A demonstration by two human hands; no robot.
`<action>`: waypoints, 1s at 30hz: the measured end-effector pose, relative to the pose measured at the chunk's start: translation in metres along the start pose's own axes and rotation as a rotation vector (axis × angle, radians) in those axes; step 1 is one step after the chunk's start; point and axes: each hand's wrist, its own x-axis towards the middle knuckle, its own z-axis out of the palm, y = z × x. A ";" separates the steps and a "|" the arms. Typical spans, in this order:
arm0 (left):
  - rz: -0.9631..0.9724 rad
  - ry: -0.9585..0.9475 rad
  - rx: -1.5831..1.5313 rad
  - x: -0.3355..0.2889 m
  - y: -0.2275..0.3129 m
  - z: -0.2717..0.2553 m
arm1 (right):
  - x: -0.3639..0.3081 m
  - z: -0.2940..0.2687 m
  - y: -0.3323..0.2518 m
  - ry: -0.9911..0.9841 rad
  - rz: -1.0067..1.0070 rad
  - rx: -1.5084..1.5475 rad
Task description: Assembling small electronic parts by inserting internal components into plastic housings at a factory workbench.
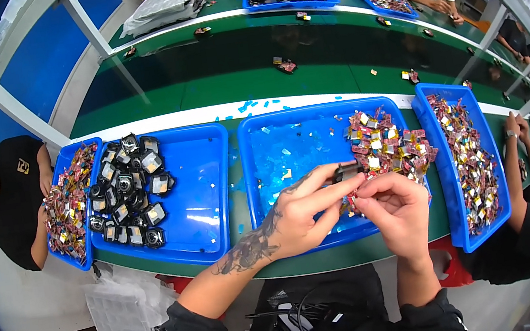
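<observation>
My left hand (309, 213) is closed on a small black plastic housing (347, 171), held between thumb and fingers above the middle blue tray (251, 188). Fingertips of my right hand (397, 211) pinch a small red circuit board (352, 200) right beside the housing; whether the two parts are joined is hidden by my fingers. Just beyond my hands, a heap of red circuit boards (380, 139) with silvery and yellow pieces fills the tray's right side. Blue film scraps (277, 157) lie across its left side.
Left of me, another blue tray (198, 195) carries black housings (126, 192). Board-filled trays stand at far left (76, 199) and right (464, 158). Ahead runs a green conveyor belt (198, 73) with scattered parts. Other people sit left, right and across, near metal frame posts (86, 28).
</observation>
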 end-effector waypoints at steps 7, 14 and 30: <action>0.108 -0.029 0.096 -0.002 -0.009 -0.002 | 0.003 -0.015 -0.005 -0.149 0.166 -0.006; 0.091 -0.116 0.167 -0.004 -0.008 -0.003 | 0.008 -0.021 -0.013 -0.269 0.266 -0.200; -0.398 -0.287 -0.377 -0.005 -0.008 -0.001 | 0.000 -0.020 -0.004 -0.181 0.123 -0.418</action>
